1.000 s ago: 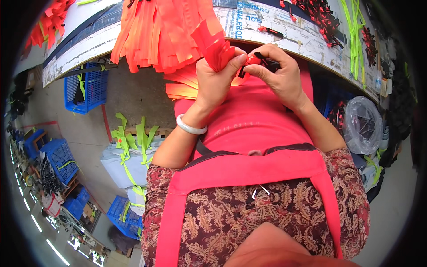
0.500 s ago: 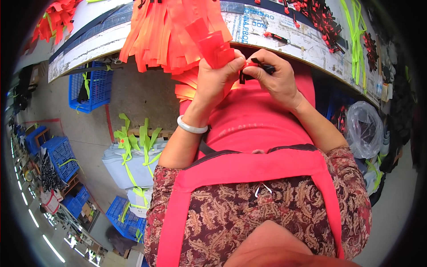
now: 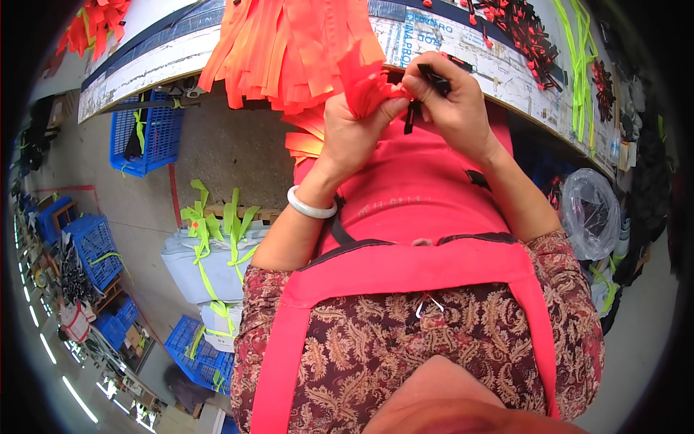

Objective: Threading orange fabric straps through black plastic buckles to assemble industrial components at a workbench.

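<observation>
My left hand (image 3: 354, 130), with a white bangle at its wrist, is closed around a bright orange-red fabric strip (image 3: 363, 83) that is bunched and folded over my fingers. Close against it, my right hand (image 3: 459, 108) pinches a small black piece (image 3: 432, 78) that looks like a plastic buckle or strap end. A short black tab (image 3: 412, 118) hangs between the two hands, where the strip and black piece meet. My fingers partly hide the join. Beside my left hand, a thick bundle of orange strips (image 3: 278, 54) drapes over the table edge.
The worn white table (image 3: 163, 76) runs across the top. Small black-and-red pieces (image 3: 517, 32) and yellow-green strips (image 3: 578, 72) lie on its right. Blue crates (image 3: 163, 134) and tied pale-blue stacks (image 3: 199, 267) stand at left; a clear plastic bag (image 3: 590, 213) is at right.
My right hand has risen slightly and turned, tilting the black piece. The orange-red strip in my left hand has shifted right and down, now bunched nearer my right fingers.
</observation>
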Demonstrator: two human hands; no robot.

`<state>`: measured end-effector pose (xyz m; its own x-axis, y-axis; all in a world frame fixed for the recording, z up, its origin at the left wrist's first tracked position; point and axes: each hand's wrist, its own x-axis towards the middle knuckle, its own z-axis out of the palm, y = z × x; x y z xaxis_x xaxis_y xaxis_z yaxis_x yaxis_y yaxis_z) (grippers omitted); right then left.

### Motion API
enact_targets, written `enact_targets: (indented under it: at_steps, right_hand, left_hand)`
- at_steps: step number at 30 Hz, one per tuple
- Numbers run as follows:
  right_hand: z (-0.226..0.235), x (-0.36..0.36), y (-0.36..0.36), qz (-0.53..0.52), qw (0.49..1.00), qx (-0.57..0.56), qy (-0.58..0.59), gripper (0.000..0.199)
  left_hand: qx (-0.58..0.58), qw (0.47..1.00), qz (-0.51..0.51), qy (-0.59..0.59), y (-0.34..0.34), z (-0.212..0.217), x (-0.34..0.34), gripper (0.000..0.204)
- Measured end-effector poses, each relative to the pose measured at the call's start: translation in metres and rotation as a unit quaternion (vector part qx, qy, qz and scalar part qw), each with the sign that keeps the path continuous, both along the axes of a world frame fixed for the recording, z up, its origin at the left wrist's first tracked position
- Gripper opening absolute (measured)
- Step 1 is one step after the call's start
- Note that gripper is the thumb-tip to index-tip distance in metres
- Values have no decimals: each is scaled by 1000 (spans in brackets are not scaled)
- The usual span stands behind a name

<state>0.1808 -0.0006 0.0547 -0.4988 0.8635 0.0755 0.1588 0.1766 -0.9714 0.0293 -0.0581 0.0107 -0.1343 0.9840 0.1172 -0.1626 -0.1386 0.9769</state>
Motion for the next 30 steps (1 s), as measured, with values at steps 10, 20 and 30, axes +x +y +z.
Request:
enact_targets:
  at_steps: [10,20,30]
  right_hand:
    - [5,-1,-4,43,990,-133,-15,21]
    - [-32,1,-15,37,999,35,5,16]
    - [-3,-10,-13,28,986,-142,86,14]
  left_hand:
    - [-45,996,-10,-76,0,9,-11,4]
    - [5,998,9,-61,1,1,-5,2]
    - [-64,978,-53,-190,-2,8,-27,8]
